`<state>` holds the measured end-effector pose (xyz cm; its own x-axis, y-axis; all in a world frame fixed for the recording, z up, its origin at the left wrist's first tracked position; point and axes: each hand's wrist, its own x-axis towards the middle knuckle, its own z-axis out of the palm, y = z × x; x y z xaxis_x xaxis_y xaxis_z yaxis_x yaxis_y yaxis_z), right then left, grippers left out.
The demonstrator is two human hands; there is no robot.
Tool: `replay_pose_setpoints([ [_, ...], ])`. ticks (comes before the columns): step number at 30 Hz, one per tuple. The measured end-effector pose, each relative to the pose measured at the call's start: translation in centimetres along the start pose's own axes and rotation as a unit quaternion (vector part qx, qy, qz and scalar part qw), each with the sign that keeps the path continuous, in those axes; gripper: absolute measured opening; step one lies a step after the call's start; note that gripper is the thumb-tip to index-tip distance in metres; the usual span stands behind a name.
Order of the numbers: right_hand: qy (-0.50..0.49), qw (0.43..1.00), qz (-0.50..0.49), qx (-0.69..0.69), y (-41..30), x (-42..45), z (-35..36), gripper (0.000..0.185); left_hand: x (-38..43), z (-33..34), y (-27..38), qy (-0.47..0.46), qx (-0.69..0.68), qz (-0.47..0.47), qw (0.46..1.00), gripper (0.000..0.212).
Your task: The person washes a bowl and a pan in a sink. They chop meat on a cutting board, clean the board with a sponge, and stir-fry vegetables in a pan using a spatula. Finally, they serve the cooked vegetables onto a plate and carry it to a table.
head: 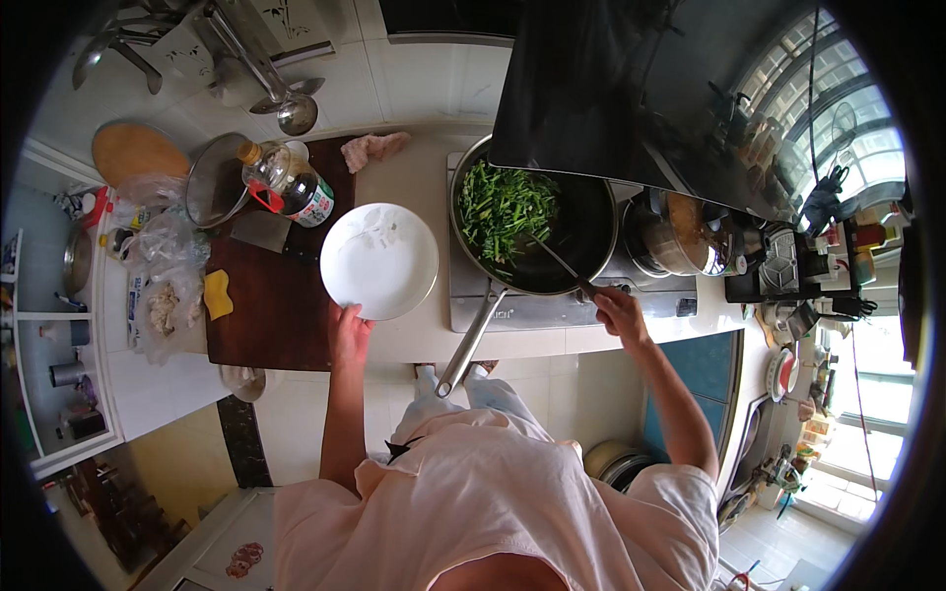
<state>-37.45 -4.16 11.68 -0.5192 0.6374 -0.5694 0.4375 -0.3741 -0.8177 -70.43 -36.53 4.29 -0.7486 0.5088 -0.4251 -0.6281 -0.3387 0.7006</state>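
Observation:
A white plate with a faint leaf pattern is pinched at its near rim by my left hand. It hangs over the counter, partly in front of a dark wooden cutting board. In my right hand is the dark handle of a cooking utensil. Its head reaches into chopped green vegetables and is hidden there. The greens are heaped in the left part of a dark frying pan, which sits on a gas stove. The pan's metal handle points towards me.
On the board are a cleaver, a large sauce bottle and a yellow sponge. Plastic bags lie at left. A glass-lidded pot stands right of the pan. The black range hood overhangs the pan's back edge.

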Motion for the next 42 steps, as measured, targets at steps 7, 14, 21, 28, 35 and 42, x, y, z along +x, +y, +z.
replay_pose_setpoints([
  [7, 0.047, 0.997, -0.053, 0.007, -1.3, -5.1, -0.7, 0.026, -0.7, 6.0, 2.0, -0.034, -0.018, 0.038, 0.999, 0.048],
  [14, 0.063, 0.994, -0.082, -0.043, -8.2, -12.3, -3.2, 0.029, -1.6, 12.3, 0.0, -0.050, 0.052, 0.051, 0.996, 0.053],
  [21, 0.078, 0.987, -0.073, -0.124, -13.5, -17.0, -3.0, 0.028, 1.0, 18.9, -6.9, -0.151, -0.011, -0.088, 0.985, 0.042],
  [28, 0.129, 0.919, -0.123, -0.351, -15.9, -18.5, -1.4, 0.025, 0.5, 21.2, -9.9, -0.237, -0.069, -0.136, 0.960, 0.036],
  [35, 0.155, 0.691, -0.248, -0.661, -20.0, -20.1, 2.1, 0.025, 1.4, 20.7, -10.3, -0.225, -0.068, -0.136, 0.963, 0.030],
  [42, 0.129, 0.316, -0.335, -0.878, -19.9, -19.9, 7.5, 0.038, 1.5, 20.7, -10.0, -0.205, -0.077, -0.155, 0.963, 0.030],
])
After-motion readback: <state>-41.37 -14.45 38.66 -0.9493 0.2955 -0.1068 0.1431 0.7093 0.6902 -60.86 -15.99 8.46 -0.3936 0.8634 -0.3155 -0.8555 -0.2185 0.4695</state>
